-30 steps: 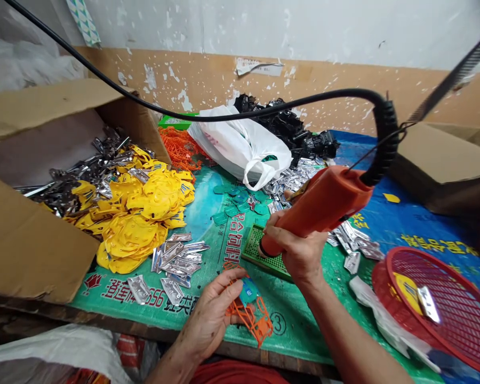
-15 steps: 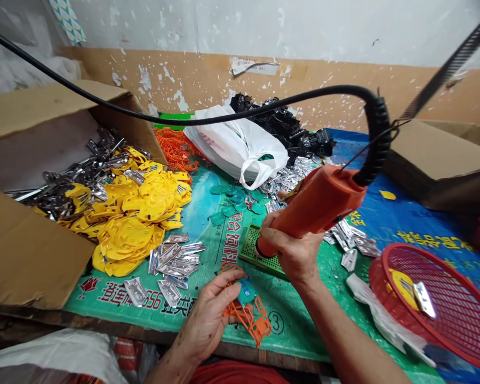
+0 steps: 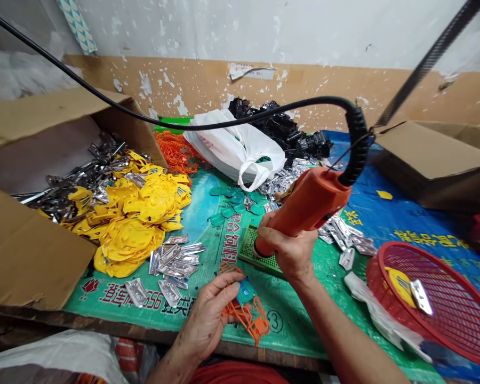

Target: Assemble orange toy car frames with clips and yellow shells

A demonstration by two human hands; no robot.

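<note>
Orange electric screwdriver [image 3: 304,205] is gripped in your right hand [image 3: 295,250], tilted with its nose down at the green perforated tray [image 3: 248,248] and the black cable [image 3: 208,127] running from its top. Your left hand [image 3: 214,309] pinches an orange plastic frame [image 3: 256,322] with a teal piece [image 3: 246,291] on it, just in front of the tray. Silver metal plates [image 3: 178,261] and yellow plastic parts [image 3: 132,240] lie to your left; the red basket [image 3: 436,298] sits to your right.
</note>
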